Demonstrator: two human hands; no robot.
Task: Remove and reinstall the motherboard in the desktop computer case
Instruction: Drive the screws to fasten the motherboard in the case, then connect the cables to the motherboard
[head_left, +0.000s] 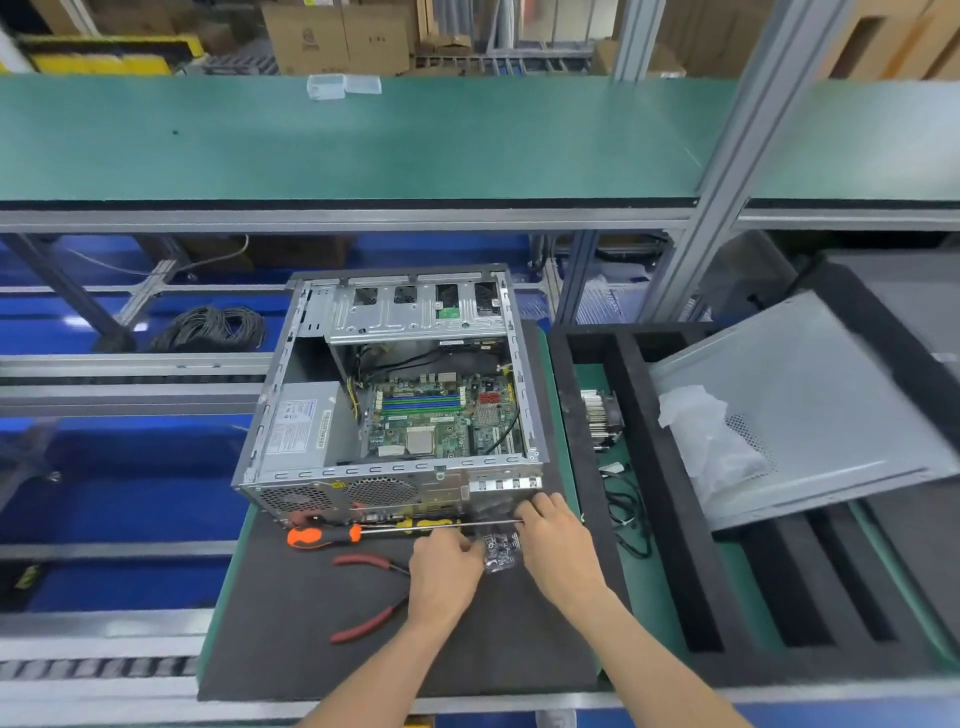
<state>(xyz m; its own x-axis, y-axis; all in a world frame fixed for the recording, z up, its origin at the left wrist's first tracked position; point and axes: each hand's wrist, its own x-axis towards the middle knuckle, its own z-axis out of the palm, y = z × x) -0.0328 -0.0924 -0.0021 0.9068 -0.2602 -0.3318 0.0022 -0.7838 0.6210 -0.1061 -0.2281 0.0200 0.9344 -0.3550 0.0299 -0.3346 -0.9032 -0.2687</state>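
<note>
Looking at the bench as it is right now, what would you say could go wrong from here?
Both hands, left hand and right hand, handle a small clear bag that seems to hold small parts; if it opens, they may scatter over the dark mat. The screwdriver lies right by the right hand and could get knocked. The motherboard sits uncovered in the open case, so dropped parts might land on it.

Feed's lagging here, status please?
Both hands on small clear bag. Motherboard seated in open case. Screwdriver lying nearby.
</note>
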